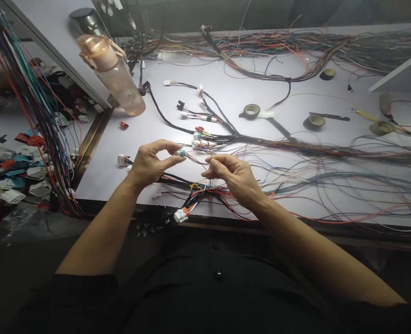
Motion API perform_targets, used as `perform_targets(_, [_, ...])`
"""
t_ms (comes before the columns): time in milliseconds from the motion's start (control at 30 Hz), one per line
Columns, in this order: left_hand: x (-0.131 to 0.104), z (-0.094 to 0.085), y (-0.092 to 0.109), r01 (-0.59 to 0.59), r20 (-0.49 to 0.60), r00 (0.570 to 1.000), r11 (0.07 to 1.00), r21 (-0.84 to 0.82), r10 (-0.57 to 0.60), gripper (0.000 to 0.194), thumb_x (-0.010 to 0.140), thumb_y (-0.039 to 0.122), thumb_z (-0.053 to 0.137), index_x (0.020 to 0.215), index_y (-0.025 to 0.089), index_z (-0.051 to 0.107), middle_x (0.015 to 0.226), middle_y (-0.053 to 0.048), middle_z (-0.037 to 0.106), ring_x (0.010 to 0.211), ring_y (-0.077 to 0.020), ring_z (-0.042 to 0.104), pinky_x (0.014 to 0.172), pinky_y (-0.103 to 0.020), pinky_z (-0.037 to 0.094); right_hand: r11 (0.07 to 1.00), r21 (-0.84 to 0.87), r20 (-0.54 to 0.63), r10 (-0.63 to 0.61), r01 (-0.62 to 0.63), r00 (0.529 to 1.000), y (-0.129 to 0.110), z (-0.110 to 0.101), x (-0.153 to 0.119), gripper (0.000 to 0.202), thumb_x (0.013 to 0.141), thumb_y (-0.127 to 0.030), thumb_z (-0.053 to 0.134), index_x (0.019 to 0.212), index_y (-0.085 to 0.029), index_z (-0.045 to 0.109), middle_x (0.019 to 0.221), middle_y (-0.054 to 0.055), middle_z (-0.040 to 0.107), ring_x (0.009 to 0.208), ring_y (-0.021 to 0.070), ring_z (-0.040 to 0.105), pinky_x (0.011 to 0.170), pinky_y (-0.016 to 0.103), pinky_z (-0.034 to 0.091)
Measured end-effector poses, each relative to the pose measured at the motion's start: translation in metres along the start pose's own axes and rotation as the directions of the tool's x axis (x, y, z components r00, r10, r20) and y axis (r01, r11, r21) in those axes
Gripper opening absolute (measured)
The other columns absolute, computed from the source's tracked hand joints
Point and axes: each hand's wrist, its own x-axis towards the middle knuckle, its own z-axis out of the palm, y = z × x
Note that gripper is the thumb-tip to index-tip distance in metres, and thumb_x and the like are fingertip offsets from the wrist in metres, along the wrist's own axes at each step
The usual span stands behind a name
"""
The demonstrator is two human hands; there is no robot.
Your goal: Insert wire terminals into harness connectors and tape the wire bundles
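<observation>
Between the thumb and index finger of my left hand (156, 161) is a small teal connector (181, 152), with thin wires running from it toward the right. My right hand (231, 174) pinches a thin yellowish-brown wire (209, 149) that sticks up above the fingertips. Just behind the hands, white connectors (196, 140) and a red connector (199, 129) end the branches of a black-taped harness (242, 138). Below the hands lies another wire bundle (208, 191) with a white and orange connector (181, 215) at the table's front edge.
A bottle (116, 79) stands at the back left. Loose connectors (13, 167) and hanging wires (27, 93) fill the far left. Tape rolls (251, 111) and a black blade-like tool (330, 116) lie at the right. Long wires cross the table (177, 104) at the back.
</observation>
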Motion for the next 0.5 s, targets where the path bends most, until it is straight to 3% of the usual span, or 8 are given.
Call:
perform_targets(100, [-0.011, 0.007, 0.000, 0.105, -0.007, 0.994, 0.953, -0.284, -0.112, 0.027, 0.063, 0.025, 0.084, 0.088, 0.016, 0.075, 0.084, -0.004, 0.071, 0.082, -0.0157, 0.065, 0.080, -0.030, 0.052, 0.989, -0.130, 0.015, -0.067, 0.068, 0.998, 0.000, 0.002, -0.003, 0.030, 0.089, -0.045, 0.059, 0.091, -0.017, 0.067, 0.070, -0.001, 0.066, 0.071, 0.0133, 0.067, 0.072, 0.028, 0.053])
perform_targets(200, [-0.022, 0.016, -0.007, 0.179, -0.027, 0.975, 0.853, -0.490, -0.220, 0.028, 0.061, 0.020, 0.085, 0.088, 0.018, 0.076, 0.083, -0.003, 0.071, 0.077, -0.0129, 0.064, 0.073, -0.025, 0.054, 0.919, -0.353, 0.050, -0.171, 0.177, 0.984, -0.001, 0.007, -0.004, 0.024, 0.090, -0.038, 0.059, 0.085, -0.016, 0.069, 0.071, 0.000, 0.066, 0.068, 0.0114, 0.061, 0.066, 0.024, 0.047])
perform_targets(333, [-0.032, 0.026, -0.016, 0.181, -0.055, 0.963, 0.785, -0.592, -0.264, 0.027, 0.061, 0.016, 0.084, 0.087, 0.020, 0.077, 0.081, -0.002, 0.070, 0.073, -0.0104, 0.063, 0.065, -0.020, 0.054, 0.804, -0.510, 0.097, -0.301, 0.307, 0.949, -0.001, 0.013, -0.002, 0.018, 0.089, -0.027, 0.060, 0.078, -0.015, 0.069, 0.071, 0.000, 0.063, 0.065, 0.0103, 0.054, 0.064, 0.023, 0.042])
perform_targets(500, [-0.036, 0.028, -0.024, 0.140, -0.070, 0.969, 0.755, -0.641, -0.238, 0.027, 0.062, 0.013, 0.084, 0.086, 0.022, 0.077, 0.079, 0.000, 0.065, 0.071, -0.0097, 0.062, 0.062, -0.019, 0.053, 0.754, -0.544, 0.096, -0.380, 0.368, 0.920, 0.010, 0.018, 0.002, 0.015, 0.089, -0.021, 0.060, 0.084, -0.014, 0.072, 0.067, 0.000, 0.058, 0.062, 0.0101, 0.051, 0.061, 0.024, 0.040])
